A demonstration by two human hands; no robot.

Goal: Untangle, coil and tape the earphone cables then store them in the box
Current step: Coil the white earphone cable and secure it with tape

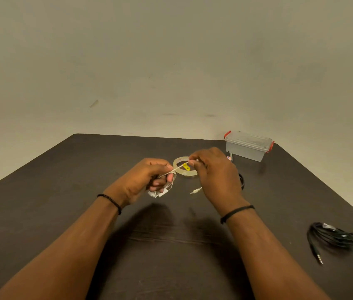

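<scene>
head view shows me the left hand [147, 180] with fingers curled round a white earphone cable [164, 190] coil above the table [62, 180], the right hand [212, 169] pinching its taut strand beside the tape roll [178, 162], the box [248, 146] closed far right, a black cable coil [331, 236] near right.

Table [84, 169]: dark wood-grain top, matt w/ faint sheen. Box [247, 149]: translucent plastic, frosted look, red plastic clips. Tape roll [178, 162]: clear glossy film, yellow tab. White earphone cable [166, 187]: smooth plastic sheath, metal-looking plug tip. Black cable coil [333, 236]: glossy rubbery sheath, shiny metal jack, clear tape wrap catching light. Wristbands [236, 213]: black, matt, cord-like. Wall [171, 61]: matt paint, scuffed.
</scene>
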